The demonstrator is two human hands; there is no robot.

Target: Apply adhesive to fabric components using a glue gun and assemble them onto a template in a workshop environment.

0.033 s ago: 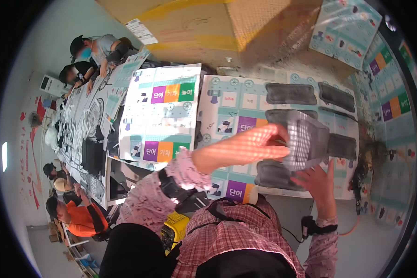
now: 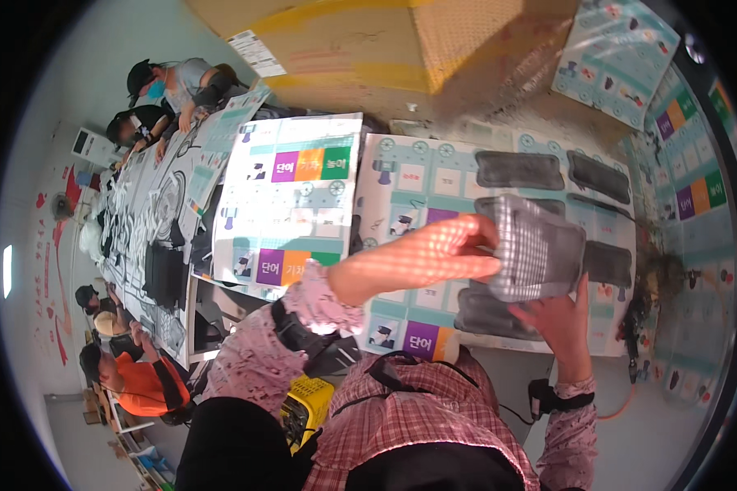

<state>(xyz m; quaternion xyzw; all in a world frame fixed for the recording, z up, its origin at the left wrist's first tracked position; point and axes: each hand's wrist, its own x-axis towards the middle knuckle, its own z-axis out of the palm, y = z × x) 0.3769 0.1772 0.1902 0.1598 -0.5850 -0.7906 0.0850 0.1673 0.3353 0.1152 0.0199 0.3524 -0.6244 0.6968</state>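
Both hands are at a dark grey padded piece, roughly rectangular with rounded corners, raised and tilted above the worktable. My left hand reaches across from the left and pinches its left edge between thumb and fingers. At the lower right edge, my right hand grips the piece from below, some fingertips hidden behind it. A grid of light falls on my left hand and the piece. Similar grey pieces lie flat below: one at far left, one at far right and one near my right hand.
Printed sheets cover the table, and a sunlit printed board stands to the left. A large cardboard box rises behind. A black hose-fitted tool hangs at right. A yellow basket sits below. Co-workers sit at the left table.
The grey piece and my left hand have shifted slightly left. My right hand has come up against the piece's lower right edge. The whole view has moved a little.
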